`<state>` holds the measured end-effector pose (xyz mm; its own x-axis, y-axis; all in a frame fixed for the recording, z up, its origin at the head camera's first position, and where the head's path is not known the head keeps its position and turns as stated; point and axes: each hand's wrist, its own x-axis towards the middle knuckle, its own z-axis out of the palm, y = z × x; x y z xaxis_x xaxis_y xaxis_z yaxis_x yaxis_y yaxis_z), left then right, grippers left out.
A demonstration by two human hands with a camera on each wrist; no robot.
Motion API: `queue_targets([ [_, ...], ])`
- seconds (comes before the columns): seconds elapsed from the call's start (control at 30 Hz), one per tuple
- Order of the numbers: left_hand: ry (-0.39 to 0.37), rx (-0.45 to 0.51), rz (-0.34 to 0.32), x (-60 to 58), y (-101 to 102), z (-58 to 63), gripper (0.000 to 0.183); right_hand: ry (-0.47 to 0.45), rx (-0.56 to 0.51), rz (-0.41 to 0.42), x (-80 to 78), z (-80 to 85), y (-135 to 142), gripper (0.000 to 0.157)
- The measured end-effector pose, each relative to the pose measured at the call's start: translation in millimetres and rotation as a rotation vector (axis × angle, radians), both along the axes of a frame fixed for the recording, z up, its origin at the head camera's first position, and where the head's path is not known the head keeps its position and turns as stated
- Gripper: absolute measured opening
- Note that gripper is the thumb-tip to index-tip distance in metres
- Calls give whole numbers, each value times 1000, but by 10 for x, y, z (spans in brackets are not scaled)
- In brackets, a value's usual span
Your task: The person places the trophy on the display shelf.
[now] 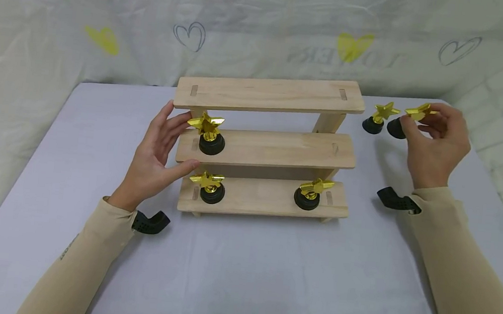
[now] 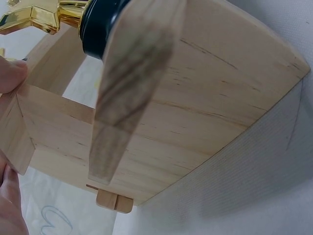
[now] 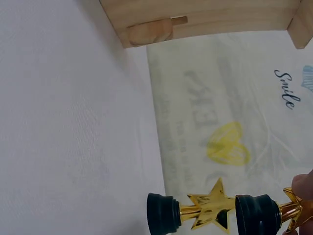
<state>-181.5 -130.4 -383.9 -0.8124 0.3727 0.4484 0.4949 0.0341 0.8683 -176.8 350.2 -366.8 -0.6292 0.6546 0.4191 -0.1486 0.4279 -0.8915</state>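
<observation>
A three-tier wooden shelf [image 1: 263, 148] stands on the table. My left hand [image 1: 153, 157] grips its left side, thumb by the middle tier's front edge and fingers behind; in the left wrist view a thumb [image 2: 11, 76] presses the side panel. One gold star trophy with a black base [image 1: 211, 144] sits at the left of the middle tier. The bottom tier bears another at its left [image 1: 211, 193] and one at its right [image 1: 307, 199]. Right of the shelf, my right hand [image 1: 439, 142] pinches a star trophy [image 3: 257, 215] by its star. Beside it stands a further trophy [image 1: 374, 124].
A white cloth covers the table [image 1: 245, 272]. Behind it hangs a pale sheet [image 1: 263, 32] printed with hearts and letters. A black strap piece [image 1: 151, 222] sticks out at the left wrist, and a similar strap piece [image 1: 395, 198] at the right.
</observation>
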Motion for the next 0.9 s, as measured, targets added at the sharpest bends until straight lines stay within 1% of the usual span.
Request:
queue_targets([
  [0.13, -2, 1, -1, -1, 2, 0, 119, 14, 2, 12, 43, 50, -53, 29],
  [0.3, 4, 5, -9, 0, 3, -3, 117, 46, 22, 56, 104, 85, -119, 32],
  [0.4, 3, 5, -10, 3, 3, -3, 117, 39, 50, 84, 133, 104, -156, 34],
  [0.63, -4, 1, -2, 16, -2, 2, 117, 14, 88, 110, 161, 130, -203, 35],
  [0.77, 0, -3, 0, 18, -3, -2, 117, 1, 84, 128, 171, 143, -210, 35],
  [0.9, -4, -8, 2, 19, -2, 2, 117, 18, 71, 145, 193, 168, -233, 36],
])
